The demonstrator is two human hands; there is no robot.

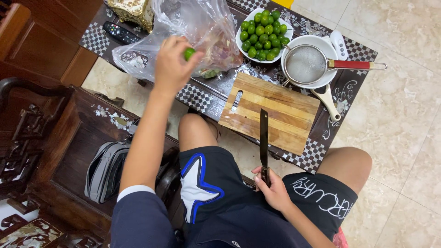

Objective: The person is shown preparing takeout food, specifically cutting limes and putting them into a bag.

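Head view shows the left hand (172,64) raised beyond the cutting board (271,112), its fingertips pinching a small green lime (189,53) just in front of the mouth of a clear plastic bag (193,32). The right hand (274,188) is on the near side of the cutting board, over the person's lap, fingers wrapped around the handle of a knife (263,138) whose dark blade points away and lies across the board's near edge.

Judging by its size and shine, the lime looks light, firm and smooth-skinned, round enough to roll or slip; a pinch across its middle with fingertips on opposite sides seems the safest hold. The knife is stiff and sharp, best held by the handle only.

Beyond the cutting board to the right, a white bowl (239,36) is heaped with more limes. Beside that stands a second white bowl (321,43) with a red-handled strainer (308,64) resting in it, and a pale spoon handle pokes out beneath. A remote control (120,32) lies on the tabletop (202,98) beyond the bag. The bag's loose, crinkled film crowds the left hand, and the blade lies between the board and the person's body.
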